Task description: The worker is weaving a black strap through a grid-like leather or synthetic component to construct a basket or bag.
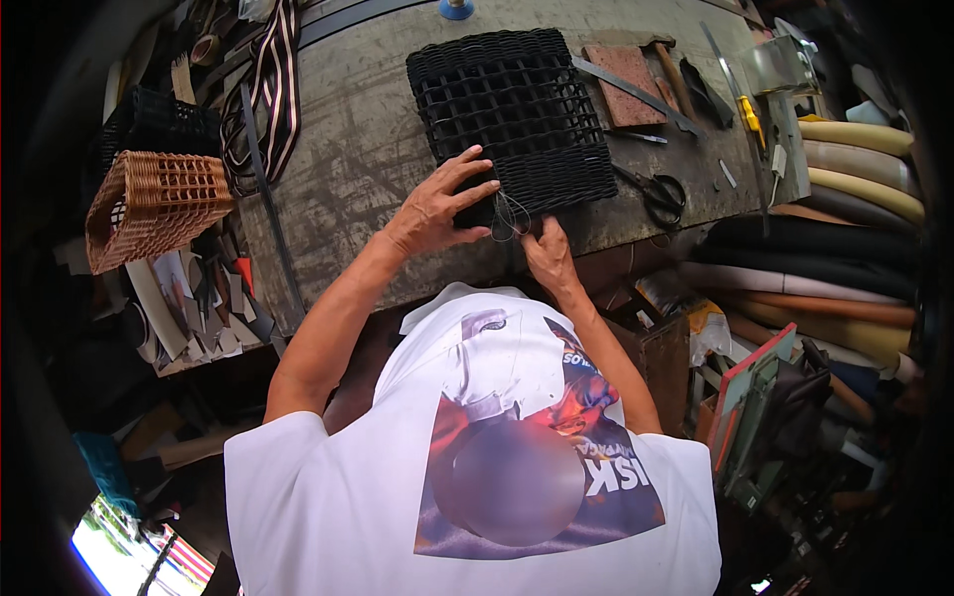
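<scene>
A black woven basket (507,119) with an open grid and a denser band along its near side lies at the table's front. My left hand (437,207) has its fingers spread, fingertips against the basket's near left edge and thumb apart below. Thin pale thread or wire (510,219) hangs in loose loops from the near edge, between my hands. Close to those loops, my right hand (550,256) is closed in a pinch at the basket's near edge. What its fingertips hold is hidden.
Right of the basket are scissors (663,199), a metal ruler (641,96), a reddish slab (621,84), a hammer (676,84) and a yellow-handled tool (750,119). A brown woven basket (159,204) and striped straps (268,89) lie left. Material rolls (855,169) are stacked far right.
</scene>
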### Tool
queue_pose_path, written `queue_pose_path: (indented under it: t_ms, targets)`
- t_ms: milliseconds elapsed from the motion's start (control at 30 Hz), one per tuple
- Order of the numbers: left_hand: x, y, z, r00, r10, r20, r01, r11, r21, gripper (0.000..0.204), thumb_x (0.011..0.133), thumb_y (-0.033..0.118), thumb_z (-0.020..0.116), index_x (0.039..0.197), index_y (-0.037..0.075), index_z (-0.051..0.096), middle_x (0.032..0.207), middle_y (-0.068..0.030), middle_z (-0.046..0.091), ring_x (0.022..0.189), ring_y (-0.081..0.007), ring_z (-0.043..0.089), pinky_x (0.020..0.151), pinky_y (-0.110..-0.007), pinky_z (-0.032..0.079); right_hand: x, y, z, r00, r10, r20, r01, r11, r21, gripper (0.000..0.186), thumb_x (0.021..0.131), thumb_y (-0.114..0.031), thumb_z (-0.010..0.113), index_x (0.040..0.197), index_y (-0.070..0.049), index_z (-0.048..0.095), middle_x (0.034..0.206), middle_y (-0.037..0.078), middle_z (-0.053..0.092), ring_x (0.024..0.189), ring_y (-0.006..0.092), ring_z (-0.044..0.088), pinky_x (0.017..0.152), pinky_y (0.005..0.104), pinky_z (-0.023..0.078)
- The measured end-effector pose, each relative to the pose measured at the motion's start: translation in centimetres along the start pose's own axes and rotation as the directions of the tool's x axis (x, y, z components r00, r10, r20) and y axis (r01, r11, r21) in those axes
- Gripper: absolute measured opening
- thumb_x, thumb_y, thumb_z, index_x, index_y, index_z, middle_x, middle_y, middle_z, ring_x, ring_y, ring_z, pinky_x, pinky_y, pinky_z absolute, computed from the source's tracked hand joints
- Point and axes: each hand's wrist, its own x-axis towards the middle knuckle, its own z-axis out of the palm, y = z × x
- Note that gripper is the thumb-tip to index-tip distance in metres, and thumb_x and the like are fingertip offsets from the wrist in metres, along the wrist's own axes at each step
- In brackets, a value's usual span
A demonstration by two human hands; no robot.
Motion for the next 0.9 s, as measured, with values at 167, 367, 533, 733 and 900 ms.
queue_pose_path:
  t_ms: [167, 367, 533, 733, 900]
  targets:
    - [0.3, 0.4, -0.2, 1.000, -0.004, 0.009, 0.004, 1.000, 0.020, 0.074, 0.068, 0.022, 0.089, 0.135, 0.017, 0.059, 0.146, -0.0118, 0.046, 0.145, -0.0342, 0.035, 0.116, -0.049, 0.039, -0.2, 1.3, 1.2, 0.812, 0.463, 0.355, -0.576, 0.538, 0.615, 0.012, 0.092, -0.005, 0.059, 0.095, 0.001, 0.069, 0.067, 0.014, 0.063, 0.060, 0.0187, 0.055, 0.060, 0.0366, 0.047]
    - [0.3, 0.4, -0.1, 0.999, -0.028, 0.031, 0.027, 0.999, 0.029, 0.074, 0.067, 0.021, 0.090, 0.134, 0.018, 0.059, 0.146, -0.0107, 0.046, 0.145, -0.0330, 0.034, 0.117, -0.049, 0.038, -8.8, 1.3, -3.0, 0.844, 0.439, 0.309, -0.537, 0.696, 0.477, 0.014, 0.097, -0.009, 0.057, 0.103, -0.001, 0.067, 0.083, 0.018, 0.069, 0.070, 0.0328, 0.068, 0.063, 0.0381, 0.050]
    - [0.4, 0.5, 0.0, 0.998, -0.044, 0.046, 0.042, 0.998, 0.036, 0.076, 0.066, 0.021, 0.090, 0.135, 0.018, 0.058, 0.146, -0.0102, 0.046, 0.146, -0.0321, 0.032, 0.118, -0.048, 0.037, -11.4, 0.9, -4.7, 0.704, 0.497, 0.508, -0.699, 0.613, 0.369, 0.020, 0.096, -0.010, 0.054, 0.109, -0.003, 0.067, 0.085, 0.022, 0.068, 0.077, 0.0376, 0.069, 0.065, 0.0402, 0.051]
    - [0.6, 0.9, 0.0, 0.993, -0.120, 0.013, 0.121, 0.987, -0.107, 0.065, 0.069, 0.024, 0.088, 0.126, 0.011, 0.059, 0.143, -0.0111, 0.048, 0.147, -0.0307, 0.030, 0.121, -0.045, 0.033, -9.9, 0.4, -5.0, 0.807, 0.324, 0.494, -0.508, 0.808, 0.299, 0.026, 0.091, -0.007, 0.053, 0.113, -0.002, 0.067, 0.084, 0.024, 0.067, 0.077, 0.0412, 0.066, 0.065, 0.0436, 0.051]
    - [-1.4, 3.3, 1.3, 0.987, -0.037, -0.158, 0.073, 0.971, 0.229, 0.051, 0.074, 0.018, 0.083, 0.119, 0.010, 0.060, 0.138, -0.0126, 0.050, 0.144, -0.0322, 0.035, 0.120, -0.049, 0.031, -9.8, 0.8, -5.2, 0.822, 0.309, 0.479, -0.474, 0.837, 0.272, 0.028, 0.091, -0.006, 0.053, 0.115, -0.002, 0.066, 0.088, 0.023, 0.067, 0.081, 0.0408, 0.067, 0.068, 0.0454, 0.052]
